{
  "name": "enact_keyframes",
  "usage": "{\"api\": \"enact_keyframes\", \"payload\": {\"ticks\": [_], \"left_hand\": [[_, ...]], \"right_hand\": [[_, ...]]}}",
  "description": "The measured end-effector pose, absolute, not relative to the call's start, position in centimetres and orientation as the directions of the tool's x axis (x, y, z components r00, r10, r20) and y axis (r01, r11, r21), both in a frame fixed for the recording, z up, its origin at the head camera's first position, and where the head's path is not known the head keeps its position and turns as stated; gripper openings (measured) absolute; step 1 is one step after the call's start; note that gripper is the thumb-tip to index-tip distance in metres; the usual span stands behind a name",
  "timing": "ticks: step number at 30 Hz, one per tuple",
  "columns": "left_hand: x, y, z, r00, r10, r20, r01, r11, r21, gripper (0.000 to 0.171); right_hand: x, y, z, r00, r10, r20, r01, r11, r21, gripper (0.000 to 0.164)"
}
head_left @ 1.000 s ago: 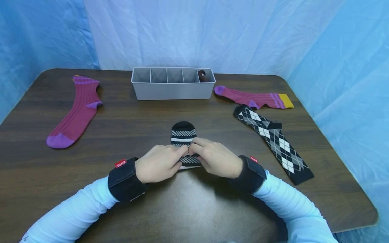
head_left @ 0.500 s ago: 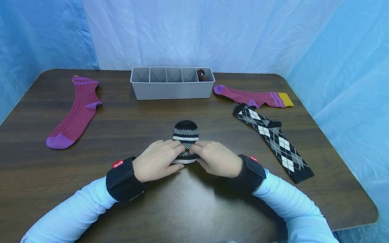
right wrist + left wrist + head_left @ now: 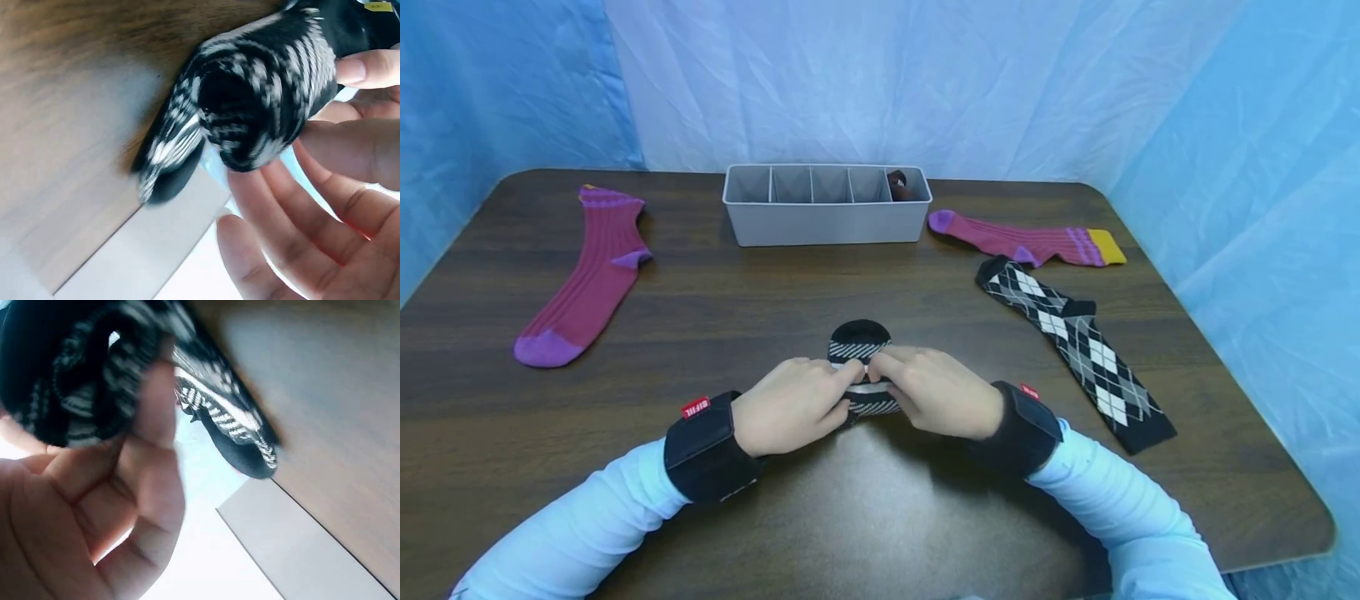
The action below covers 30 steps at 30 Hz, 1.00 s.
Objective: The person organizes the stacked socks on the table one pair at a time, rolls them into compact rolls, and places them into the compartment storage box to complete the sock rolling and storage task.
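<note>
A black sock with white stripes lies at the middle of the table, toe pointing away from me. Its near part is rolled up; the wrist views show the coiled roll with the flat toe part reaching out beyond it. My left hand grips the roll from the left, its fingers bent around the fabric in the left wrist view. From the right, my right hand holds the same roll between thumb and fingers. The two hands nearly meet over the sock and hide part of it in the head view.
A grey box with several compartments stands at the back; a dark brown item sits in its rightmost one. One magenta sock lies left, another back right. A black argyle sock lies at the right.
The left fingers spread flatter over the sock half a second ago, then bent around it again. The roll has turned, and the sock's toe has come closer to me.
</note>
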<state>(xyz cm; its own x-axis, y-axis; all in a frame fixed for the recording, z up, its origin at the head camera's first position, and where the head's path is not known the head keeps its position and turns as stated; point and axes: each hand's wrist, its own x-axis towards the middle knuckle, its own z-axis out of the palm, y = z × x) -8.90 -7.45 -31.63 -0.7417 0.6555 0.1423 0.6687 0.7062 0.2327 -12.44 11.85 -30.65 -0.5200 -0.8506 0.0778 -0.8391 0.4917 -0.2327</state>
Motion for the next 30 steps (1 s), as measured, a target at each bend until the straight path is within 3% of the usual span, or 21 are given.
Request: {"api": "enact_keyframes", "payload": {"ticks": [3,7,13,18,23,30], "left_hand": [[-8.84,-7.41,-31.68,-0.741,0.663,0.109,0.666,0.704,0.246,0.005],[-9.01,-7.40,-31.86,-0.747,0.655,0.118,0.661,0.712,0.236,0.005],[-9.15,-7.45,-31.66,-0.764,0.613,0.202,0.645,0.737,0.203,0.011],[-8.92,-7.38,-31.35,-0.728,0.633,0.263,0.683,0.699,0.211,0.019],[-8.59,-7.33,-31.57,-0.697,0.675,0.241,0.717,0.665,0.210,0.035],[-8.78,-7.60,-31.66,-0.730,0.650,0.210,0.683,0.693,0.230,0.016]], "right_hand": [[-12.26,11.89,-30.72,-0.484,-0.865,0.132,-0.868,0.455,-0.200,0.018],[-11.99,11.82,-30.68,-0.461,-0.882,0.094,-0.880,0.441,-0.177,0.015],[-11.84,11.90,-30.59,-0.467,-0.884,0.017,-0.871,0.456,-0.185,0.042],[-11.85,11.94,-30.56,-0.498,-0.867,0.024,-0.850,0.483,-0.211,0.034],[-11.95,11.98,-30.53,-0.526,-0.851,-0.002,-0.828,0.512,-0.227,0.029],[-12.39,11.88,-30.61,-0.517,-0.854,0.061,-0.837,0.489,-0.245,0.023]]}}
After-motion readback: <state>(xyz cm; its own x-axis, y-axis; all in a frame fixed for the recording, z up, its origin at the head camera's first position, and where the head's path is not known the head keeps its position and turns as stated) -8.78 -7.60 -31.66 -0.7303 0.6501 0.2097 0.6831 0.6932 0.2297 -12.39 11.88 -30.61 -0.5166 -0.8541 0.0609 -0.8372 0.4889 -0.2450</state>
